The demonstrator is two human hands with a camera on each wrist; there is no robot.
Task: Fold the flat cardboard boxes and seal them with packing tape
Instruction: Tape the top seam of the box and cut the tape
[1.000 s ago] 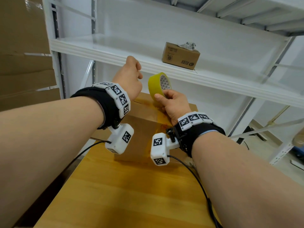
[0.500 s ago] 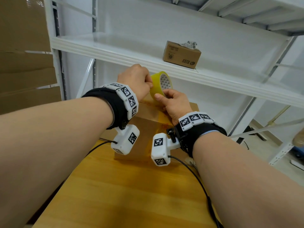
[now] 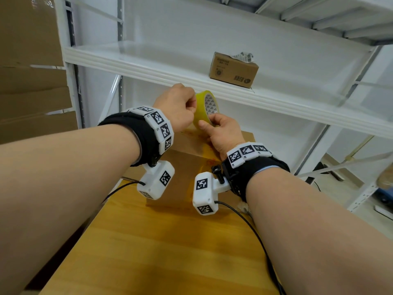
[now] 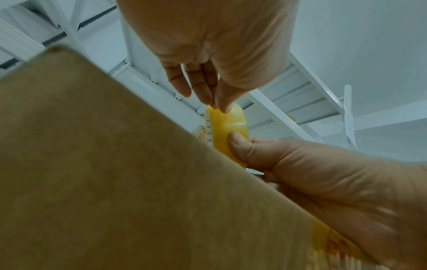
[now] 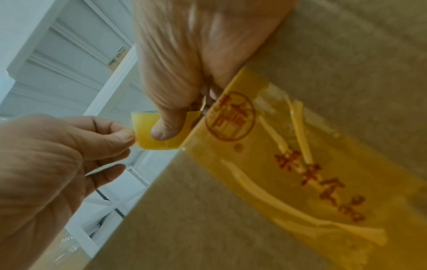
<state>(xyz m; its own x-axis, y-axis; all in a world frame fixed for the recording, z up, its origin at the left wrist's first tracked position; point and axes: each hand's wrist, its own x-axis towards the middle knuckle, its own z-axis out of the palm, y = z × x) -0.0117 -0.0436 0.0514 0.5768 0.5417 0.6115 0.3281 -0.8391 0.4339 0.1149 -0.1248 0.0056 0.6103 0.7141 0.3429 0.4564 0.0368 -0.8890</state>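
Note:
A yellow packing tape roll [image 3: 205, 107] is held upright above the far top edge of a folded brown cardboard box [image 3: 182, 167]. My right hand [image 3: 209, 122] grips the roll, thumb on its outer face and fingers through the core. My left hand [image 3: 192, 107] has curled fingers, and its thumb and forefinger pinch the roll's outer layer [image 4: 227, 126] near the top. In the right wrist view, a strip of yellow printed tape [image 5: 300, 173] lies stuck along the box side, running up to the roll [image 5: 159, 137]. No loose tape end shows.
The box stands at the far end of a wooden table [image 3: 170, 248]. Behind it is a white metal shelf [image 3: 148, 67] carrying a small brown carton [image 3: 232, 70]. Flat cardboard sheets [image 3: 29, 81] lean at the left. Cables run from both wrist cameras.
My left hand came down and right from a raised fist apart from the roll and now pinches its outer face. The right hand kept holding the roll in nearly the same place.

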